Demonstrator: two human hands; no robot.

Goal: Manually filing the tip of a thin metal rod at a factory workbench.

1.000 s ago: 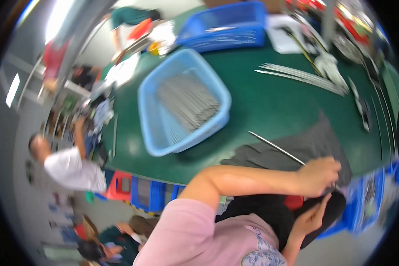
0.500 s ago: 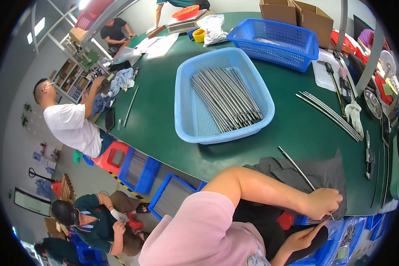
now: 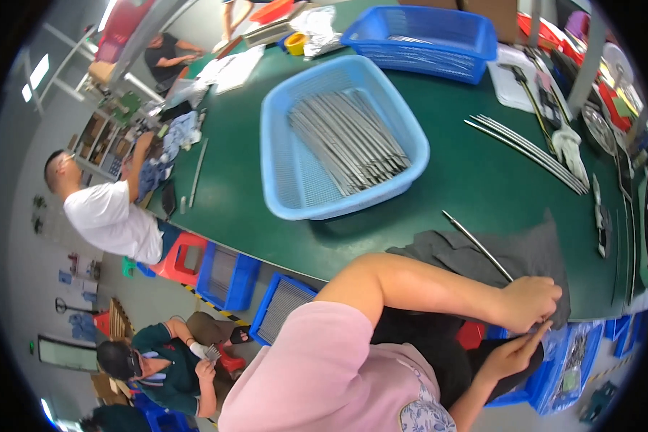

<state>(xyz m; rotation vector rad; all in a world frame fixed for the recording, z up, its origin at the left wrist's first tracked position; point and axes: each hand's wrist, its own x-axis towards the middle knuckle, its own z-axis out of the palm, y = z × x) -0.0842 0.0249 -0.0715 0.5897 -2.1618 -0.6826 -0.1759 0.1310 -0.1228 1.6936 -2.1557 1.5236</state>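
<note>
My left hand [image 3: 531,302] is closed around a slim metal rod [image 3: 479,247], which slants up and left over a dark grey cloth [image 3: 533,248] at the table's near edge. Just below it, my right hand [image 3: 511,354] has its fingertips together at the rod's lower end, by the left fist. What the fingertips pinch there is mostly hidden. Farther off, a light blue plastic basket [image 3: 273,169] holds many similar rods [image 3: 353,140], lying side by side.
Several loose rods [image 3: 529,153] lie at the right, beside a white glove [image 3: 569,155] and a caliper [image 3: 599,216]. A darker blue basket [image 3: 425,61] stands at the back. Blue crates [image 3: 227,277] sit below the table's left edge. Co-workers sit at the left.
The whole view has shifted, so the table and baskets appear higher and slightly left. My hands stay together around the rod; the right fingertips now sit closer to the left fist.
</note>
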